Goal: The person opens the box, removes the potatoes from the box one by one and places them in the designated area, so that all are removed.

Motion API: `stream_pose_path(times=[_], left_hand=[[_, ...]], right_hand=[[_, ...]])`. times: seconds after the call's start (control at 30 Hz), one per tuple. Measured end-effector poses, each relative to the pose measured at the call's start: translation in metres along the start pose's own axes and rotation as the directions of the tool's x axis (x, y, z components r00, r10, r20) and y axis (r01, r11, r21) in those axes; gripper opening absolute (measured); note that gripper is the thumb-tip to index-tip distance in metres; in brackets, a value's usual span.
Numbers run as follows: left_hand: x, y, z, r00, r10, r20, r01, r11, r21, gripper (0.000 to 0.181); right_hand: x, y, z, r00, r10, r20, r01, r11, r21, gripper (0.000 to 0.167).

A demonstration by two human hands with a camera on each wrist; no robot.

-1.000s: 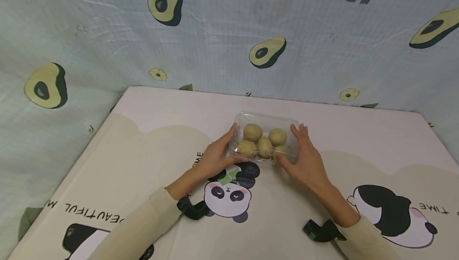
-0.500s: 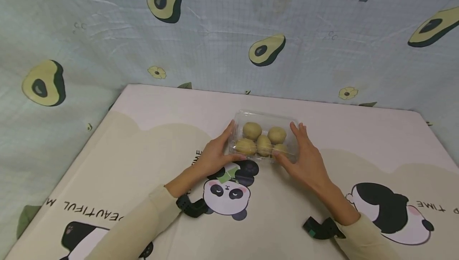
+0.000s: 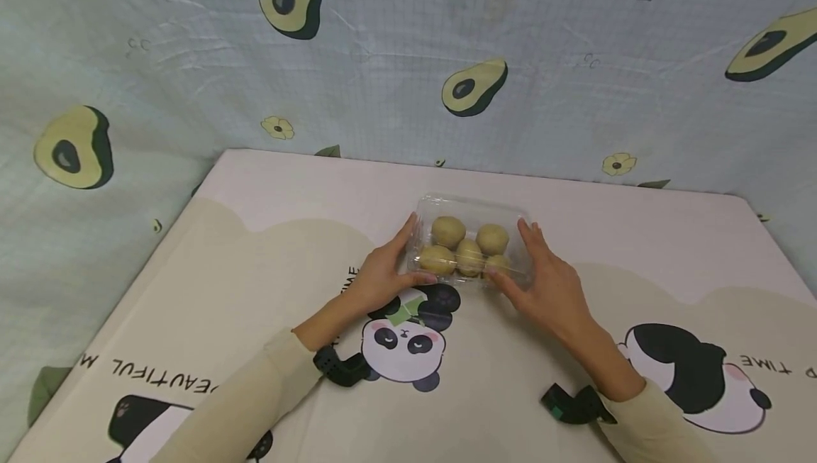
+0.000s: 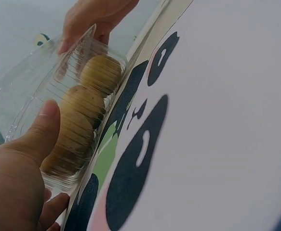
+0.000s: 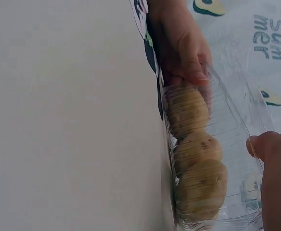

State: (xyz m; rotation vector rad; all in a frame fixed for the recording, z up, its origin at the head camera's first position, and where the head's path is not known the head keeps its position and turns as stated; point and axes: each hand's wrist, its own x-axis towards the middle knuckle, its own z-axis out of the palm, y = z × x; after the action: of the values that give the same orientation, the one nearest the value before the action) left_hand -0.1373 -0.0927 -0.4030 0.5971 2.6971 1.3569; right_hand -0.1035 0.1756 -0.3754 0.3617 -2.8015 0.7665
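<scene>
A clear plastic container (image 3: 475,205) sits on the table, with several yellow-brown potatoes (image 3: 469,257) inside it. My left hand (image 3: 381,277) grips the container's left end, its thumb on the near wall and its fingers along the side. At the opposite end my right hand (image 3: 550,289) holds the near right corner, thumb in front and fingers spread up the right side. In the left wrist view, the left thumb (image 4: 46,122) lies against the ribbed wall in front of the potatoes (image 4: 82,103). The right wrist view shows three potatoes (image 5: 201,187) lined up behind that wall.
A panda-print cloth (image 3: 485,392) covers the table. Behind it hangs a pale curtain (image 3: 383,37) with avocado prints. Black wrist cameras (image 3: 341,369) are on both forearms, close to the table.
</scene>
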Motion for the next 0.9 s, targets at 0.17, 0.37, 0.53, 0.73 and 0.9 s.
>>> stream_pose_path(times=[0.17, 0.37, 0.53, 0.73, 0.9], left_hand=[[0.0, -0.001, 0.0, 1.0, 0.004, -0.001, -0.004, 1.0, -0.002, 0.104], [0.001, -0.003, 0.0, 1.0, 0.016, 0.002, -0.016, 1.0, -0.008, 0.104], [0.0, -0.003, -0.001, 1.0, 0.009, 0.025, -0.009, 1.0, -0.007, 0.106], [0.0, -0.001, -0.003, 0.997, 0.007, 0.078, -0.006, 1.0, -0.015, 0.123], [-0.002, -0.002, -0.003, 0.998, 0.014, 0.064, -0.013, 1.0, -0.008, 0.123]], right_hand=[[0.001, 0.0, 0.003, 1.0, 0.022, -0.008, -0.021, 0.998, 0.067, 0.088], [-0.001, -0.001, 0.007, 0.993, 0.115, -0.01, -0.111, 0.979, 0.171, 0.095], [-0.002, -0.003, 0.01, 0.989, 0.144, -0.036, -0.135, 0.973, 0.189, 0.093], [-0.005, -0.005, 0.013, 0.979, 0.196, -0.064, -0.175, 0.954, 0.243, 0.089], [-0.005, -0.006, 0.013, 0.985, 0.154, -0.078, -0.134, 0.968, 0.212, 0.087]])
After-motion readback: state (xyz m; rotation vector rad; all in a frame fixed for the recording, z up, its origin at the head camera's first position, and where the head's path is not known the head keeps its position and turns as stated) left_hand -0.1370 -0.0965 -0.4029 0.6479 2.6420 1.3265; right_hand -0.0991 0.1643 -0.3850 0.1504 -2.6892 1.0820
